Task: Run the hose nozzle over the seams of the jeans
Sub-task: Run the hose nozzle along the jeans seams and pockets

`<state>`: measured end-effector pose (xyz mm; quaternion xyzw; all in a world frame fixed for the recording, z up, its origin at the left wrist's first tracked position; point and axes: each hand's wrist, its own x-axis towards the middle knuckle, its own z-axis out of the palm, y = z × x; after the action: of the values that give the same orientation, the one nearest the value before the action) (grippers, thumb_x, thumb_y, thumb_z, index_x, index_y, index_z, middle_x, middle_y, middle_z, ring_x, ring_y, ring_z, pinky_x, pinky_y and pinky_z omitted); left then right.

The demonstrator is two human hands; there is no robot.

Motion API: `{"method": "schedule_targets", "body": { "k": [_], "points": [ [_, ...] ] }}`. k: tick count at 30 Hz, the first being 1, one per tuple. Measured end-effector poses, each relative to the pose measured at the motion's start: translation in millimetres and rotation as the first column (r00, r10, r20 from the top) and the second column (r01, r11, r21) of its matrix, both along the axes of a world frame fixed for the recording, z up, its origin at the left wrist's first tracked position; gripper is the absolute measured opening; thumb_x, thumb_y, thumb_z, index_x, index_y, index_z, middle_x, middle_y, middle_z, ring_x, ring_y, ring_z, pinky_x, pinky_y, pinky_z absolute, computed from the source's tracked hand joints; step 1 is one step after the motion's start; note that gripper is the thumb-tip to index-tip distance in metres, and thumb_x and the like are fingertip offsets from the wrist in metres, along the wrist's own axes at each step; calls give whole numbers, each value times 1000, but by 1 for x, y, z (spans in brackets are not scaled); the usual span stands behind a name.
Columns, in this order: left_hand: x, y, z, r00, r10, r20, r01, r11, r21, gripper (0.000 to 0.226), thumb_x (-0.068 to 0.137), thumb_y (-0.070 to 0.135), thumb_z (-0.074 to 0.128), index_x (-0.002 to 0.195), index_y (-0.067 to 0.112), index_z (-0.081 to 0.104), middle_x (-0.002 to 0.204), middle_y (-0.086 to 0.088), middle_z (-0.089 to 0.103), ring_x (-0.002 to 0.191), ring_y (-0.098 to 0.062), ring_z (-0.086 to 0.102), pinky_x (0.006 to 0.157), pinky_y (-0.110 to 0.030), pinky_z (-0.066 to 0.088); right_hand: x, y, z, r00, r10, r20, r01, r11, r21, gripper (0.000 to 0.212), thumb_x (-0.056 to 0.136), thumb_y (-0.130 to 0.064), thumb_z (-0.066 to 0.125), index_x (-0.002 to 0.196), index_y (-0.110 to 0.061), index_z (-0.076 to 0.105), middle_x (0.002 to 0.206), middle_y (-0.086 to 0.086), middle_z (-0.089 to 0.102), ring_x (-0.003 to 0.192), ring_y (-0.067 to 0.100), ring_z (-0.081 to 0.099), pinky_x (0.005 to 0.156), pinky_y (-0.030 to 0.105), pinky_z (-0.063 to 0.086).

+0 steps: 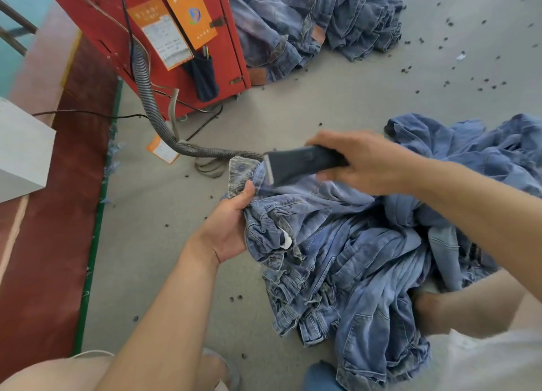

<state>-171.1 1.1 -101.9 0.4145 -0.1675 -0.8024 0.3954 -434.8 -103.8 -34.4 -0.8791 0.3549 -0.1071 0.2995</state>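
Nozzle [302, 165] tip — blurred against jeans [337, 244]

Bare floor [164, 244] left of jeans [352, 258]

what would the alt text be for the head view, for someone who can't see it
A person's right hand holds a dark hose nozzle against a jeans hem that the left hand grips and lifts from a jeans pile on the floor. A grey ribbed hose runs to a red machine.
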Motion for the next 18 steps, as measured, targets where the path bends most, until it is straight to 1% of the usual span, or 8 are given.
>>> {"method": "schedule_targets", "body": {
  "k": [2, 4, 7, 10, 12, 14, 16, 18],
  "points": [
    [1, 2, 0, 1000, 0, -21, 0, 1000, -9, 57, 108, 50, 38, 140, 10, 63, 150, -19, 55, 138, -38, 53, 106, -47, 52, -17, -16, 0, 996, -55, -73, 56, 998, 10, 37, 92, -25, 75, 117, -41, 54, 90, -18, 65, 82, -3, 58, 71, 33, 43],
    [0, 3, -2, 998, 13, -59, -13, 1000, -6, 59, 109, 49, 36, 142, 8, 60, 151, -20, 52, 139, -39, 51, 108, -48, 50, -27, -21, -6, 974, -24, -225, 27, 1000, 12, 39, 91, -22, 75, 114, -43, 52, 90, -17, 65, 81, 3, 58, 71, 34, 43],
    [0, 2, -5, 995, 40, -91, -40, 999, -1, 61, 109, 48, 35, 145, 4, 56, 153, -24, 50, 140, -41, 50, 108, -50, 49, -20, -6, -28, 934, 50, -353, -52, 999, 2, 29, 93, -28, 71, 107, -43, 50, 92, -20, 57, 86, 8, 54, 84, 40, 40],
    [4, 3, -7, 995, 36, -95, -37, 999, -12, 60, 109, 48, 33, 142, 6, 60, 152, -23, 51, 139, -40, 51, 108, -50, 50, -12, 3, -36, 941, 62, -332, -87, 994, -60, 26, 95, -33, 69, 113, -36, 50, 101, -12, 58, 98, 17, 53, 93, 47, 39],
    [4, 3, -7, 992, 19, -126, -22, 1000, -22, 60, 110, 48, 29, 140, 8, 63, 152, -22, 52, 140, -40, 50, 109, -50, 49, -11, 3, -29, 969, 65, -237, -74, 997, -27, 30, 95, -29, 70, 117, -37, 52, 107, -11, 62, 103, 19, 55, 94, 48, 38],
    [2, 3, -8, 990, 17, -137, -21, 999, -26, 60, 111, 48, 28, 144, 9, 59, 154, -22, 49, 142, -40, 48, 111, -50, 47, -9, 4, -22, 990, 68, -120, -71, 997, -18, 36, 94, -25, 70, 123, -38, 53, 109, -12, 65, 101, 18, 58, 90, 45, 39],
    [0, 1, -7, 990, 24, -141, -27, 999, -19, 61, 110, 49, 29, 145, 8, 57, 154, -22, 49, 142, -39, 48, 110, -50, 47, -8, 1, -15, 998, 51, -30, -51, 999, 3, 40, 93, -22, 74, 124, -39, 53, 101, -15, 65, 92, 15, 58, 81, 38, 39],
    [0, 0, -8, 988, 26, -153, -30, 999, -23, 61, 110, 49, 30, 145, 6, 57, 154, -22, 49, 142, -39, 48, 110, -50, 48, -11, -5, -12, 999, 11, -46, -10, 1000, 21, 42, 93, -20, 75, 122, -40, 53, 97, -18, 63, 89, 13, 58, 77, 36, 39]
  ]
}}
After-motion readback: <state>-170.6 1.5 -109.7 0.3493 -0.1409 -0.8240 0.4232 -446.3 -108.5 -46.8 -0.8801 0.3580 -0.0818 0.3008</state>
